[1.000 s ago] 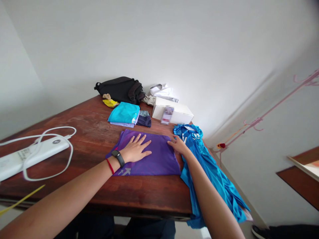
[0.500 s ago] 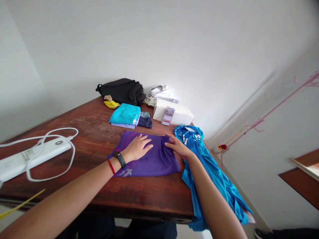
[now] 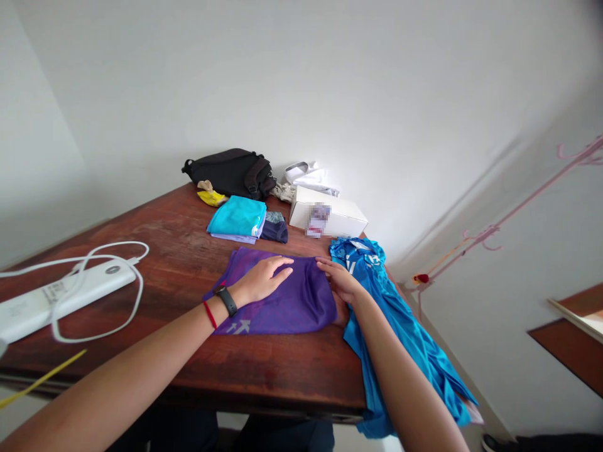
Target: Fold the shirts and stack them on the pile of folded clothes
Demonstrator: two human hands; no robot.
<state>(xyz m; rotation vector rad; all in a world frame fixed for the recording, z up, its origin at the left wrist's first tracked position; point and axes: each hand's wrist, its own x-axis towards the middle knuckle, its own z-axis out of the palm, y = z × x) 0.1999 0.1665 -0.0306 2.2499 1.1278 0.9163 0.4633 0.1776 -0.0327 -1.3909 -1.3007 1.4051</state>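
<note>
A folded purple garment (image 3: 277, 307) with grey arrow marks lies flat on the wooden table in front of me. My left hand (image 3: 264, 279) is over its middle, fingers stretched and thumb apart, holding nothing. At the far right corner, my right hand (image 3: 342, 279) has its fingers closed on the edge of the purple cloth, which rises slightly there; the thumb is mostly hidden. Just right of that hand, a shiny blue jersey (image 3: 405, 339) with white lettering is spread out and hangs over the table's front edge.
Behind the purple cloth are a folded turquoise garment (image 3: 238, 215), a dark folded cloth (image 3: 274, 231) and a white box (image 3: 346, 213). A black bag (image 3: 226, 172) sits at the back wall. At left lies a white power strip (image 3: 89, 285) with a looped cable.
My right hand has closed on the purple cloth's right edge and drawn it slightly inward and up. My left hand's fingers have come together and tilted, staying over the cloth.
</note>
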